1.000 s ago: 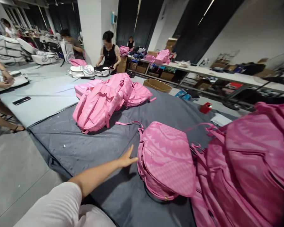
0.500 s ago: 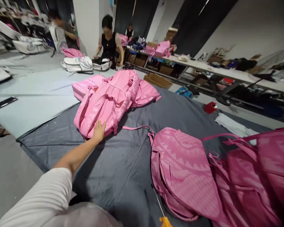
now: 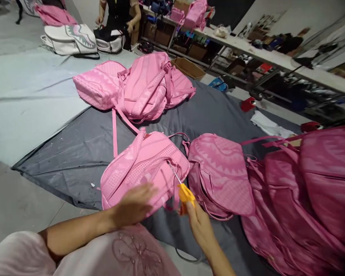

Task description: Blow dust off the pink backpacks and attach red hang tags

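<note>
So there's a pink fabric backpack (image 3: 126, 178) right in front of the person, on the near part of the dark grey cloth (image 3: 74, 165), straps facing up. Right hand (image 3: 199, 222) is closed around a yellow-handled tool with a thin metal blade (image 3: 186, 193), probably scissors, its tip over the bag. Left hand (image 3: 136, 203) looks loosely spread above the bag's near edge; it's blurred, so can't tell if it's touching.

My worry: that tip is right by the straps and padding, so a slip could nick the fabric, and a careless sweep of the left hand could meet the blade.

Space is tight too. A pink patterned backpack (image 3: 220, 172) sits just right of it, crowding the tool side, with a pile of darker pink backpacks (image 3: 304, 199) beyond. On the far side there's a heap of pink backpacks (image 3: 145, 84), and a dangling pink strap (image 3: 115, 134) could snag.
</note>
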### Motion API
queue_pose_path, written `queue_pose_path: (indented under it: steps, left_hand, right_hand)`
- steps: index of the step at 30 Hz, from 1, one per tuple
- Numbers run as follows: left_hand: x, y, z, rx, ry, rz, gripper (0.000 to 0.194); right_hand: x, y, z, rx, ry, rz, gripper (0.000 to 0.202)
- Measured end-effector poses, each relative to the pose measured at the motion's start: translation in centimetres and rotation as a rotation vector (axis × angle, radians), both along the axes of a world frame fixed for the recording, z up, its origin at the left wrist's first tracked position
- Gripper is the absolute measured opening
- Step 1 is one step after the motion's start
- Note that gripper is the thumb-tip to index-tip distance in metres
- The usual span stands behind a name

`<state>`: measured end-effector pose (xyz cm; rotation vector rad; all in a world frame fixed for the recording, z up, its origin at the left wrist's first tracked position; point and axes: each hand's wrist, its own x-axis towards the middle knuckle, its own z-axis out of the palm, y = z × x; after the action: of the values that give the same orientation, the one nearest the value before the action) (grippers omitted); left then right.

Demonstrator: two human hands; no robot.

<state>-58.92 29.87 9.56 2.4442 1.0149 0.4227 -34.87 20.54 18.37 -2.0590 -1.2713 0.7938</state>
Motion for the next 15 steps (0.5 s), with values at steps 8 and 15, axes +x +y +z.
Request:
queue_pose_path:
  steps: [8,15]
  left_hand:
    - [-1.1,4.4,-0.9,0.079,0.076,0.467,0.081]
    - [-2.1,5.2,-0.3,-0.175,0.064,0.498,0.053]
  right_hand:
    - [1.0,-2.9,-0.2,-0.185,-0.067,0.041,0.052]
    - [4.0,1.2,3.1,-0.233,-0.325,0.114,0.051]
